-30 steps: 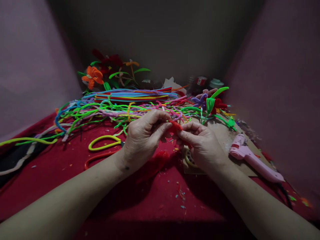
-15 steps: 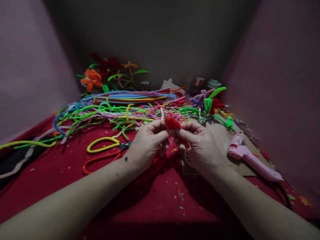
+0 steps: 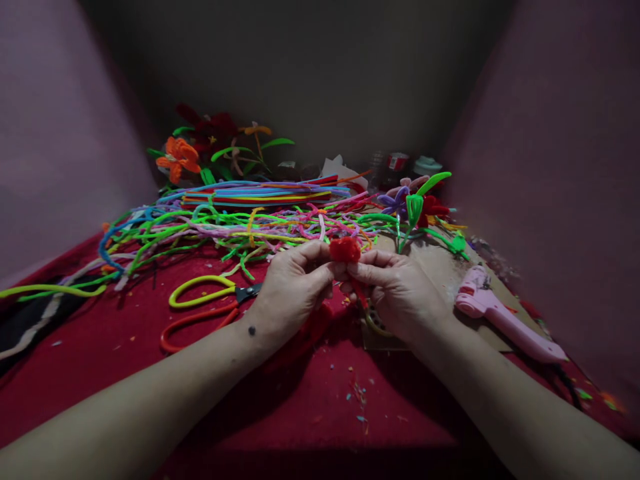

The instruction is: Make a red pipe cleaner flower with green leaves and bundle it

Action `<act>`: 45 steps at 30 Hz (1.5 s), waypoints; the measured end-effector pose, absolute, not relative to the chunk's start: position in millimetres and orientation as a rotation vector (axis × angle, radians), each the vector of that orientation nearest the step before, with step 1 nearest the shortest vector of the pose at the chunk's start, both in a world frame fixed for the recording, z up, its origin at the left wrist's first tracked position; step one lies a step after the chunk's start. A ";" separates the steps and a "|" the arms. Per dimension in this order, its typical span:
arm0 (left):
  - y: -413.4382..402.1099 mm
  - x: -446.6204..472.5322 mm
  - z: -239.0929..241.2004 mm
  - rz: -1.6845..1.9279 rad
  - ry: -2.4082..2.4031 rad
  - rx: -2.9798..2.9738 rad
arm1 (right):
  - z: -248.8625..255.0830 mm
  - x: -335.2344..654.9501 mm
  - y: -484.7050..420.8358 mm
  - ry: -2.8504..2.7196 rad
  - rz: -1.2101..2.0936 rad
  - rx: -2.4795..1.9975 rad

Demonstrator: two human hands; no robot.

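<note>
Between the fingertips of both hands is a small, fuzzy red pipe cleaner piece [image 3: 345, 249], bunched into a compact shape. My left hand [image 3: 295, 283] pinches it from the left, thumb and forefinger closed. From the other side my right hand [image 3: 400, 287] grips it, also closed; a strand of red runs down by those fingers. The palms hide part of the piece. Scissors [image 3: 200, 300] with one yellow and one red handle lie beside my left wrist, their blades partly covered by that hand.
A tangle of coloured pipe cleaners [image 3: 200, 230] spreads behind the hands, with a straight bundle [image 3: 260, 193] beyond. Pipe cleaner flowers stand back left [image 3: 179, 159] and right [image 3: 414, 208]. A pink glue gun [image 3: 505, 313] rests on cardboard [image 3: 435, 267] at right. Scraps litter the red cloth [image 3: 300, 407].
The red piece has turned a little between my fingers and now looks more squared on top. Both hands stay close together in nearly the same place. The view has shifted slightly.
</note>
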State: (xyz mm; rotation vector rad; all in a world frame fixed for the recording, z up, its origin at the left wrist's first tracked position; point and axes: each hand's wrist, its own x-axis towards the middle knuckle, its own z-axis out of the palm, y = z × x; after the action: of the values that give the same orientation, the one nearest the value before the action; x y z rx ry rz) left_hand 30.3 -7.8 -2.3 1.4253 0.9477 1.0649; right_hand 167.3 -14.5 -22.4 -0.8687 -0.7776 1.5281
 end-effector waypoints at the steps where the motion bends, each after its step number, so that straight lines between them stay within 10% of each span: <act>1: -8.6 30.1 -1.4 1.077 0.959 1.469 | -22.5 168.2 -13.9 -0.780 1.550 -0.868; 15: -4.5 25.3 -8.4 1.164 1.108 1.741 | -20.8 167.2 -14.6 -0.836 1.522 -0.898; 31: 2.2 17.3 1.8 1.147 0.943 1.503 | 0.6 175.5 -7.5 -1.574 0.003 -0.857; 45: 8.5 10.6 0.8 0.794 0.595 0.997 | -16.9 180.5 -9.8 -1.616 0.018 -0.852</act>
State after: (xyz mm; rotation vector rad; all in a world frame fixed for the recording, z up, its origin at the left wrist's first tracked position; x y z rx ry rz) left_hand 10.6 8.5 0.8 0.9965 0.5951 0.7938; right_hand 180.5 -9.8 -16.9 -0.8525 -1.6160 0.0183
